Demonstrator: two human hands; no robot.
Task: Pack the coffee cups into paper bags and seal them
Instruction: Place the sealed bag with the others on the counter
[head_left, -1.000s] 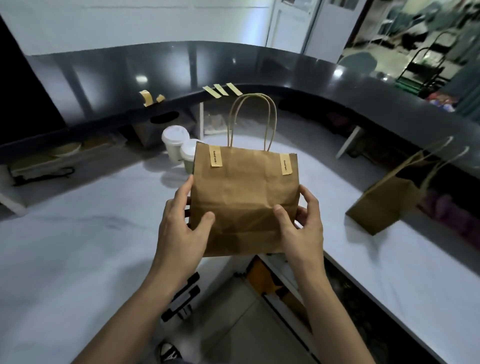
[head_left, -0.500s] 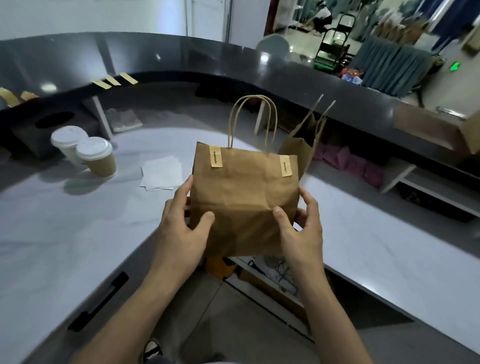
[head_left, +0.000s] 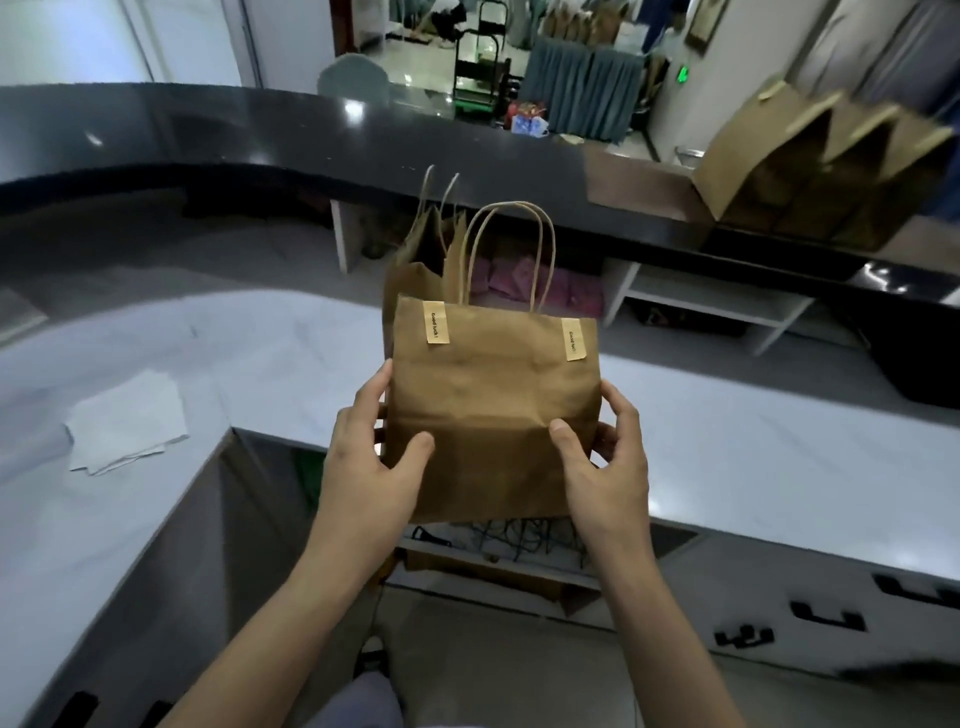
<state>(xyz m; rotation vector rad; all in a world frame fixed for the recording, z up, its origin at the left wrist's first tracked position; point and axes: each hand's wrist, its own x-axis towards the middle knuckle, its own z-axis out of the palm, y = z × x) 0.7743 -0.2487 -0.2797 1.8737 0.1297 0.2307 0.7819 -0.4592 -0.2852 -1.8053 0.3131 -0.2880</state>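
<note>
I carry a brown paper bag (head_left: 493, 405) in the air in front of me, above the gap between the counters. Its folded top is closed with two yellow tape strips (head_left: 436, 322), and its twisted paper handles stand upright. My left hand (head_left: 371, 457) grips the bag's lower left side, thumb on the front. My right hand (head_left: 605, 457) grips the lower right side the same way. A second brown paper bag (head_left: 410, 275) stands open on the white counter (head_left: 753, 431) just behind the one I hold. No coffee cups are in view.
A stack of white napkins (head_left: 127, 421) lies on the counter at the left. The raised black ledge (head_left: 260, 135) curves along the back. A large open cardboard box (head_left: 810, 171) sits on it at the right. Cabinet drawers with black handles (head_left: 826, 621) are below right.
My view has swung to the right while both hands keep the same hold on the bag. The two lidded cups have left the frame and the second bag now stands directly behind mine.
</note>
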